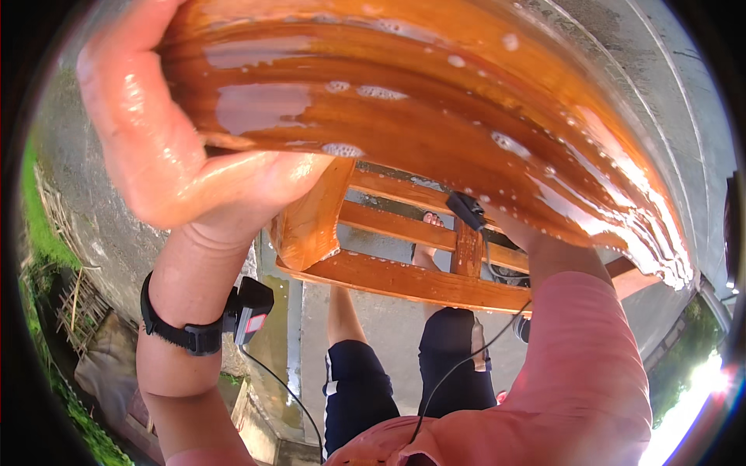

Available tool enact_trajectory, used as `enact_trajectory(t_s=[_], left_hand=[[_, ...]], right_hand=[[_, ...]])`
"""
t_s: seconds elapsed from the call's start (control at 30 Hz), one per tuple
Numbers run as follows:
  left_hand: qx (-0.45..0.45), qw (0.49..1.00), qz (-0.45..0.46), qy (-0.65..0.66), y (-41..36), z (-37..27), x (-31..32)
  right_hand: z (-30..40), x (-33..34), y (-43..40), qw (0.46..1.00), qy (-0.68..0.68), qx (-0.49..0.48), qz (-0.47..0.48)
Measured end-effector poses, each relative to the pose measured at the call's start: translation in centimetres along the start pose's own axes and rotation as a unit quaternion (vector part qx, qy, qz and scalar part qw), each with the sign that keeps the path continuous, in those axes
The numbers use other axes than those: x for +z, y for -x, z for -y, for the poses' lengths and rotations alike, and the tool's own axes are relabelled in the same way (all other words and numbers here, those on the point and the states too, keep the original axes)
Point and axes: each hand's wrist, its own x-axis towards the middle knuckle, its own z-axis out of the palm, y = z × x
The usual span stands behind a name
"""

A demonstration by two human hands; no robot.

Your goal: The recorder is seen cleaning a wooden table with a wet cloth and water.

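Note:
A wet, varnished wooden panel (361, 76) with soap suds fills the upper part of the view, close to the camera. My left hand (175, 145) grips its left end, thumb along the lower edge and fingers curled over the side. Under the panel's right half reaches my right arm; the right hand is hidden behind the wood. Below the panel shows a slatted wooden frame (408, 282) with an upright wooden end piece (315, 215), also wet. Whether the frame and panel are joined cannot be told.
A strapped device (250, 311) with a cable sits on my left forearm; another black device (466, 209) is near my right wrist. Cables run to my chest. Wet concrete (309, 349) lies underfoot. A concrete wall (111, 233) and grass (44, 215) are at the left.

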Motion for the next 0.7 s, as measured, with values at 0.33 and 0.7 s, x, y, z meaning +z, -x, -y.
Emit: enact_trajectory(t_s=[0.33, 0.7], left_hand=[[0.198, 0.948, -0.108, -0.226, -0.7, -0.9, 3.0], [0.195, 0.921, -0.02, -0.338, -2.6, -2.5, 1.8]], right_hand=[[6.0, -3.3, 12.2, 0.998, 0.019, 0.052, 0.013], [13.2, -1.4, 17.0, 0.995, 0.003, -0.092, 0.037]])
